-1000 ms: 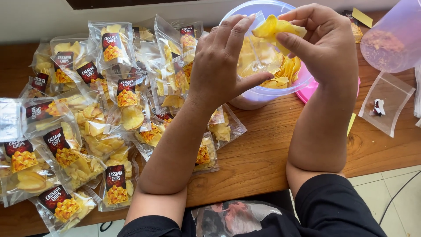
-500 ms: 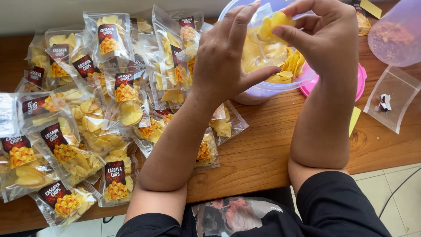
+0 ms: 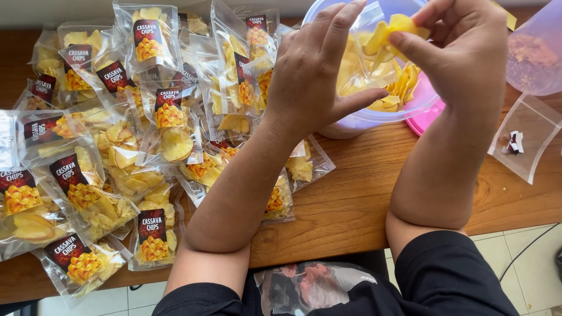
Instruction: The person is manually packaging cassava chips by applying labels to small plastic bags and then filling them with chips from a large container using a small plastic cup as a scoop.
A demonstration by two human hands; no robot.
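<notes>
Hands meet over the bowl (image 3: 374, 120) rim (packets (image 3: 117, 152) crowd left): left hand (image 3: 316, 76) steadies a clear bag (image 3: 357, 64), right hand (image 3: 462, 52) pinches chips (image 3: 392, 29).

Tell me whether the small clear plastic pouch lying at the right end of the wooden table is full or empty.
Nearly empty: the small clear plastic pouch lies flat on the wooden table, holding only a small dark and white scrap, no chips.

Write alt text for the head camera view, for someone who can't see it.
Over a clear tub of yellow chips, the right hand pinches a few chips beside the left hand. Many filled chip packets cover the wooden table to the left.
</notes>
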